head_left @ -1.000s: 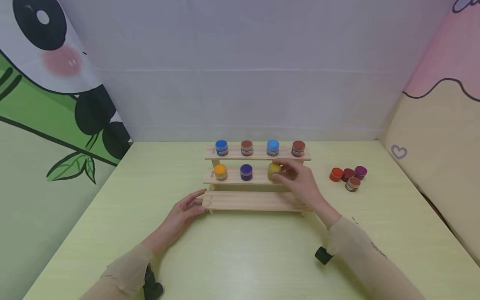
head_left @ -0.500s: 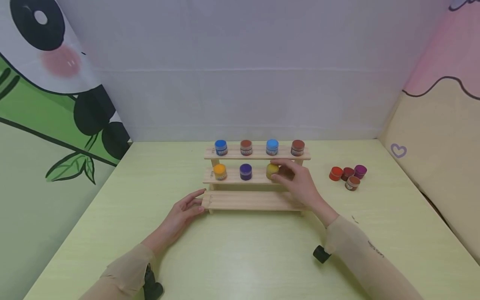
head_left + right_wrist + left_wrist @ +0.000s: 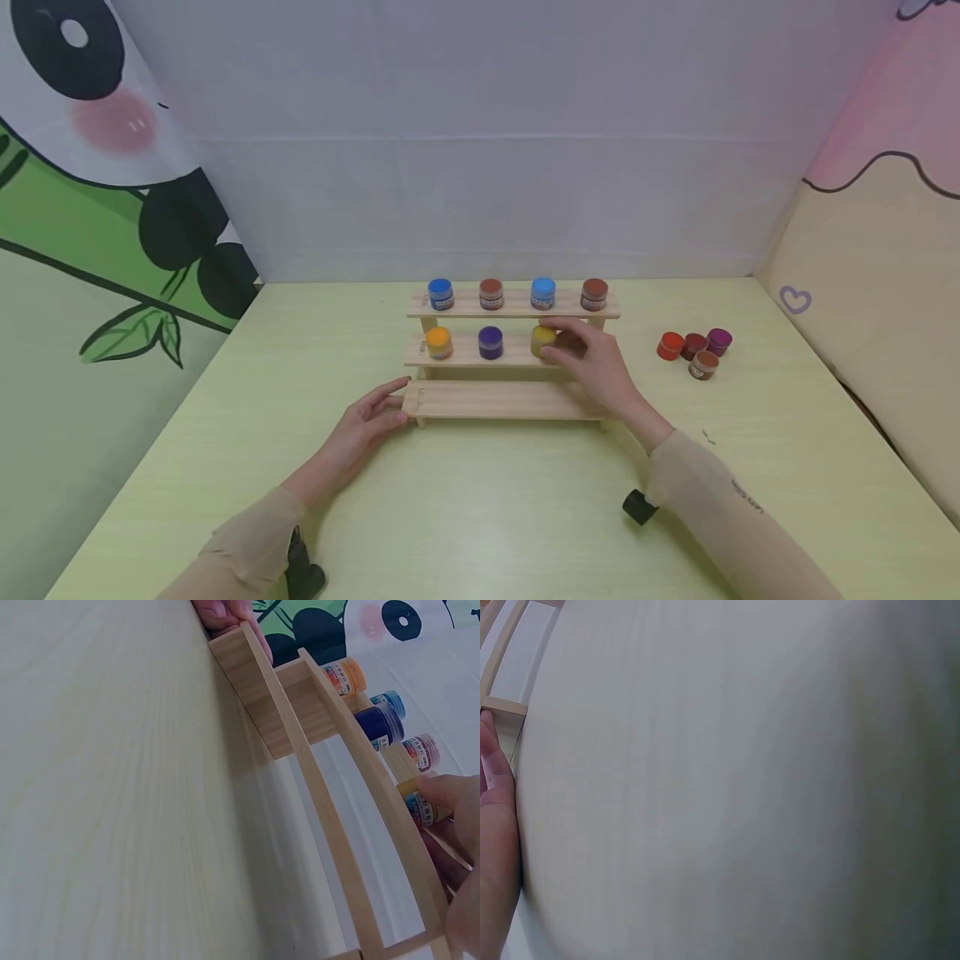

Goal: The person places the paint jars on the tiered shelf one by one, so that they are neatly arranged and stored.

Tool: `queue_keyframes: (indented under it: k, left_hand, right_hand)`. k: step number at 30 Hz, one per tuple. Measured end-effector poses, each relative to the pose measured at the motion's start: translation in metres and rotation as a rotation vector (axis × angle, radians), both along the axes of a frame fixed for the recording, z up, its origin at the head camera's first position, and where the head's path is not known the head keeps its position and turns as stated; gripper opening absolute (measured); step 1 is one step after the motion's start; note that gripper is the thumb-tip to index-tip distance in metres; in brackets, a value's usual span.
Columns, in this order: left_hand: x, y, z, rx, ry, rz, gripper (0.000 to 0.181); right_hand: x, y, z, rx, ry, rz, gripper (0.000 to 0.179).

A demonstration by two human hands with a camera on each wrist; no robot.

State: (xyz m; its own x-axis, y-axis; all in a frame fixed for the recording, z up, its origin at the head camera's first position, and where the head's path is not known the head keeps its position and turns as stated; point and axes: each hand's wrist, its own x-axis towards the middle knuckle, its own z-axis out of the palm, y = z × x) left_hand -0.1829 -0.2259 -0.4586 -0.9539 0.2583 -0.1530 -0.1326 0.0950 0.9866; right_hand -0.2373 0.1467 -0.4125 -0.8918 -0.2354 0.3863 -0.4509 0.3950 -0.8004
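A three-tier wooden display rack stands on the table. My right hand pinches a yellow paint jar between thumb and fingers, upright at the middle shelf; the fingers partly cover it. In the right wrist view, the yellow jar shows its label below the thumb. Left of it on that shelf are a dark purple jar and an orange jar. My left hand holds the left end of the lowest shelf, thumb in front and fingers behind.
Along the top shelf stand a blue jar, a brown jar, a light blue jar and another brown jar. Right of the rack, a red jar, a purple jar and two brownish ones cluster on the table.
The whole view shifts slightly. My right hand keeps its grip on the yellow paint jar at the same spot on the middle shelf, and my left hand stays at the rack's end.
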Motion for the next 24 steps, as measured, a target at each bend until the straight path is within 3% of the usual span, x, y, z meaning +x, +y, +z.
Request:
queue_keyframes:
  k: [24]
  left_hand:
    - [0.0001,0.0008,0.0008,-0.001,0.005,-0.001,0.064]
  right_hand:
    - [0.0019,0.0013,-0.0001,-0.003,0.026,0.023,0.041]
